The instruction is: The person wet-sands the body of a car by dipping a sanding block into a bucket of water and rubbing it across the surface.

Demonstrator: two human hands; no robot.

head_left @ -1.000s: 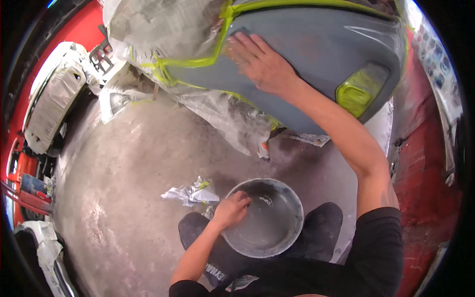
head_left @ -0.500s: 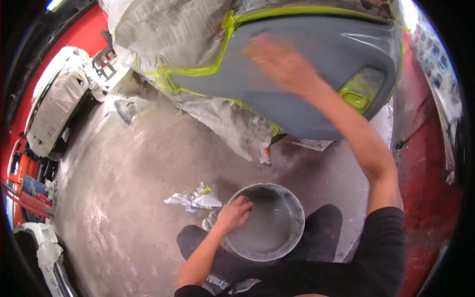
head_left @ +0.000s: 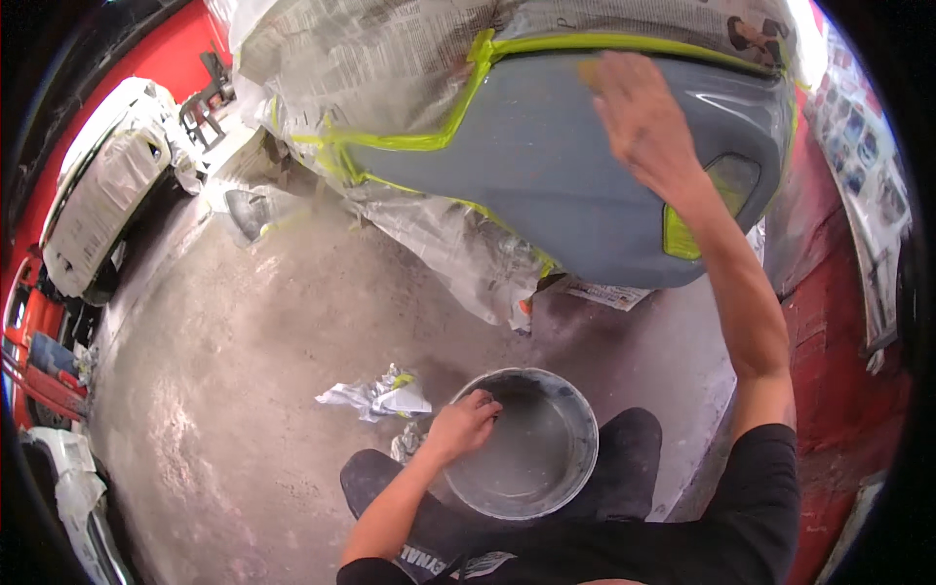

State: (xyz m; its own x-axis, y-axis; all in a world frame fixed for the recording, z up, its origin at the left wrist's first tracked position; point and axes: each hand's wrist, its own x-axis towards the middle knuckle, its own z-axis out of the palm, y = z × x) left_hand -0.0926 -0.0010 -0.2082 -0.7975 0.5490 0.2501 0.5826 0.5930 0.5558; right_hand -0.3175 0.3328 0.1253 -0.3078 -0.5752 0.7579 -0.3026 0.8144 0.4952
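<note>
The grey concrete floor [head_left: 244, 322] spreads across the middle and left, with a masked white vehicle part [head_left: 107, 210] at the far left. On the far side, in front of the person, lies the smooth grey panel [head_left: 526, 166], its long axis running left to right, bordered by yellow-green tape [head_left: 546, 43] and by newspaper sheeting [head_left: 380, 68] beyond its far edge and to its left. At the near side, between the person's 2 knees [head_left: 629, 458], is a round bucket [head_left: 585, 419] of murky grey liquid. Of the 2 hands, the right hand [head_left: 648, 122] is by far the nearer to the panel: it appears to lie against the far edge area, fingers extended and close together, so most of the panel stretches to its left and nearer the person. The right forearm crosses above the taped recess [head_left: 680, 239] at the panel's right end. The left hand [head_left: 462, 429], well apart from the panel, is curled at the bucket's left rim; I cannot tell if it grips anything. Crumpled paper [head_left: 375, 395] lies left of the bucket. Smallest is a blurred yellowish patch [head_left: 588, 73] by the right fingertips; whether that hand grasps it I cannot tell.
</note>
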